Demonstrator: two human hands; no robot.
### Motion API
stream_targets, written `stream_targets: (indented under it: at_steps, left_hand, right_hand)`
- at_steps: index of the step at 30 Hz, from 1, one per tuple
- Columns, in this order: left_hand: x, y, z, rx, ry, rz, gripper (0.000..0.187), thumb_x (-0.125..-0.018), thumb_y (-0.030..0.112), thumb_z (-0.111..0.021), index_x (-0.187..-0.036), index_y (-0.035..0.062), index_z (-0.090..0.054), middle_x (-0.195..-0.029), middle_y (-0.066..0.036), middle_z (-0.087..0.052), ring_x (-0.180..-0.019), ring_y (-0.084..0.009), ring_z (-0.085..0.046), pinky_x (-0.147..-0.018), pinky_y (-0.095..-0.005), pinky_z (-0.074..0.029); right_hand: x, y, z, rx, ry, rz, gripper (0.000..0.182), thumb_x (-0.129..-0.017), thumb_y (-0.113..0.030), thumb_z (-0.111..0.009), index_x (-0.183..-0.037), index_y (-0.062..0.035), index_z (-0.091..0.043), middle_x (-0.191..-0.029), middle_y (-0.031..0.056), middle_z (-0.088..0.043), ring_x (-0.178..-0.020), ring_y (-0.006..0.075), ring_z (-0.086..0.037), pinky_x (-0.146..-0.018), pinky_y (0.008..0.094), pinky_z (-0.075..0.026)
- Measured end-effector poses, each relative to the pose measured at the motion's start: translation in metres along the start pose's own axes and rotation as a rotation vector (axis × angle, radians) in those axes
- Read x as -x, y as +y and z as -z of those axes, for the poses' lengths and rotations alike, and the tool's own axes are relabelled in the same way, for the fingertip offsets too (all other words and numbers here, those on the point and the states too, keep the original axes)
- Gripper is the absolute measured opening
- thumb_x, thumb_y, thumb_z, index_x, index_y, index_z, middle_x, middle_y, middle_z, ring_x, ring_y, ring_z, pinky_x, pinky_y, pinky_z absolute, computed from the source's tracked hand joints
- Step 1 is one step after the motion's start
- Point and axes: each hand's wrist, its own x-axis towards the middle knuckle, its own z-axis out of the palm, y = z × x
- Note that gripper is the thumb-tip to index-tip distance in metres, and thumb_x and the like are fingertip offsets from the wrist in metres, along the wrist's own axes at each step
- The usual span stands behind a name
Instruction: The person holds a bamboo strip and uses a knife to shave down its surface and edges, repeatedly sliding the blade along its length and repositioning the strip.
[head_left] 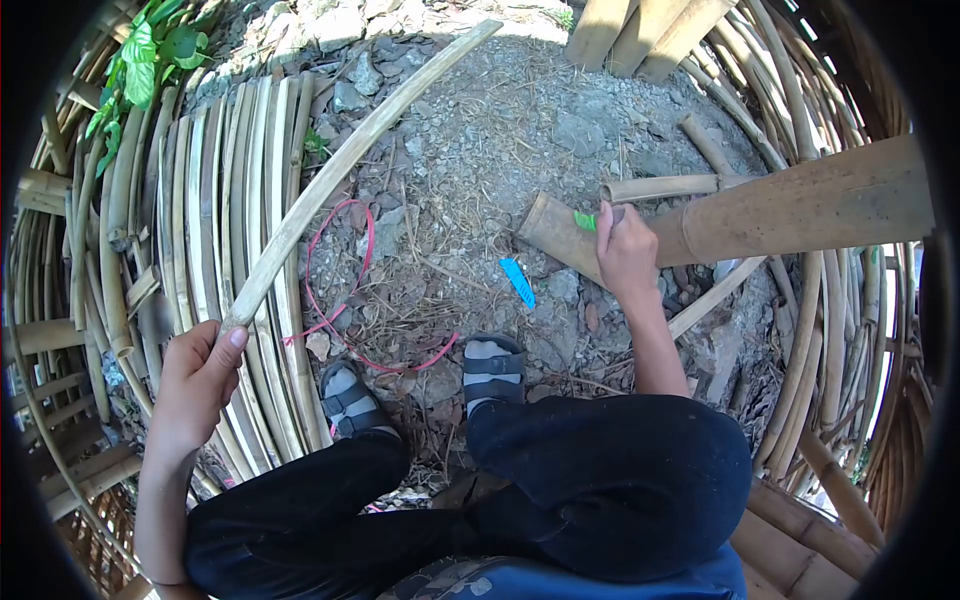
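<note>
My left hand (200,385) grips the lower end of a long split bamboo strip (350,155), which slants up and away to the right. My right hand (628,248) is closed in front of a thick bamboo pole (800,205). A bright green piece (584,220) shows just left of its thumb, and something dark peeks out between thumb and fingers; the fist hides most of it. Below the pole, a blue object (518,283), flat and narrow, lies on the ground. A pink-red strap (365,245) curls loosely between the strips and my feet.
Many split bamboo strips (235,200) lie side by side at left. More bamboo poles (815,330) stack along the right, and thick bamboo pieces (645,35) stand at the back. Green leaves (140,60) hang at upper left. Stony ground (480,150) lies between, with my sandalled feet (492,372) on it.
</note>
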Motion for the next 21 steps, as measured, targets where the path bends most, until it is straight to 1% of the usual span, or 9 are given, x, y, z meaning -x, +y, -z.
stream_targets:
  at_steps: [2,4,6,7,9,10,13,17,21]
  left_hand:
    - [-0.001,0.004,0.001,-0.036,0.015,-0.030,0.039,-0.103,0.031,-0.059,-0.075,0.0066,-0.050,-0.054,0.006,-0.040,-0.046,-0.0027,-0.032,-0.043,-0.0239,-0.025]
    - [0.000,0.003,0.000,-0.013,0.030,-0.008,0.039,-0.103,0.031,-0.058,-0.075,0.0067,-0.050,-0.054,0.006,-0.040,-0.046,-0.0027,-0.032,-0.043,-0.0238,-0.025]
    - [0.000,0.007,0.000,-0.015,0.016,0.008,0.038,-0.103,0.031,-0.058,-0.075,0.0067,-0.050,-0.054,0.006,-0.040,-0.046,-0.0029,-0.033,-0.043,-0.0236,-0.025]
    - [-0.002,0.009,-0.001,-0.014,0.011,-0.011,0.038,-0.103,0.031,-0.058,-0.075,0.0067,-0.050,-0.054,0.006,-0.040,-0.046,-0.0029,-0.033,-0.043,-0.0236,-0.025]
    - [-0.003,0.009,-0.002,-0.031,0.009,-0.006,0.038,-0.103,0.031,-0.059,-0.075,0.0064,-0.050,-0.054,0.006,-0.040,-0.047,-0.0030,-0.033,-0.043,-0.0236,-0.024]
    - [0.000,0.013,-0.004,-0.058,0.014,-0.003,0.039,-0.103,0.031,-0.059,-0.074,0.0064,-0.050,-0.054,0.006,-0.039,-0.048,-0.0032,-0.033,-0.043,-0.0239,-0.025]
    - [0.003,0.010,-0.003,-0.047,-0.008,-0.022,0.039,-0.103,0.030,-0.060,-0.074,0.0067,-0.050,-0.054,0.006,-0.040,-0.048,-0.0034,-0.033,-0.044,-0.0241,-0.026]
    - [0.002,0.004,0.001,-0.009,-0.013,-0.034,0.039,-0.102,0.031,-0.061,-0.073,0.0064,-0.050,-0.054,0.006,-0.040,-0.048,-0.0036,-0.033,-0.045,-0.0244,-0.026]
    - [0.003,0.008,0.002,-0.037,0.017,-0.016,0.039,-0.102,0.031,-0.060,-0.074,0.0062,-0.050,-0.054,0.005,-0.040,-0.047,-0.0036,-0.032,-0.044,-0.0250,-0.025]
  right_hand:
    - [0.008,0.004,-0.001,-0.032,0.059,-0.051,0.029,-0.100,-0.008,-0.055,-0.073,0.0029,-0.058,-0.067,0.0182,-0.057,-0.054,0.0339,-0.056,-0.051,0.0409,-0.041]
    - [0.009,-0.001,0.006,-0.099,0.037,-0.111,0.028,-0.098,-0.007,-0.056,-0.072,0.0036,-0.060,-0.067,0.0189,-0.057,-0.057,0.0364,-0.059,-0.052,0.0433,-0.043]
    - [-0.025,-0.005,0.035,-0.119,0.046,-0.270,0.034,-0.099,-0.014,-0.057,-0.070,0.0040,-0.060,-0.069,0.0217,-0.060,-0.059,0.0400,-0.060,-0.055,0.0465,-0.044]
    - [-0.032,0.002,0.035,-0.106,0.060,-0.269,0.034,-0.099,-0.014,-0.057,-0.070,0.0040,-0.060,-0.069,0.0217,-0.060,-0.059,0.0400,-0.060,-0.055,0.0465,-0.044]
    - [-0.036,0.008,0.037,-0.025,-0.132,-0.361,0.041,-0.101,-0.022,-0.054,-0.070,0.0040,-0.060,-0.071,0.0239,-0.061,-0.063,0.0428,-0.061,-0.059,0.0512,-0.045]
    - [-0.037,0.007,0.037,-0.031,-0.234,-0.362,0.041,-0.101,-0.026,-0.052,-0.076,0.0038,-0.062,-0.074,0.0254,-0.063,-0.067,0.0446,-0.062,-0.063,0.0539,-0.045]
    - [-0.027,0.016,0.019,0.072,-0.334,-0.303,0.040,-0.102,-0.029,-0.052,-0.080,0.0027,-0.061,-0.077,0.0244,-0.064,-0.071,0.0443,-0.063,-0.065,0.0544,-0.046]
    - [-0.020,0.013,0.015,0.046,-0.301,-0.287,0.036,-0.101,-0.029,-0.054,-0.082,0.0014,-0.059,-0.079,0.0226,-0.064,-0.073,0.0438,-0.063,-0.066,0.0542,-0.047]
    - [-0.020,0.006,0.021,0.004,-0.244,-0.147,0.032,-0.100,-0.025,-0.056,-0.081,-0.0004,-0.056,-0.078,0.0200,-0.059,-0.070,0.0423,-0.061,-0.065,0.0507,-0.048]
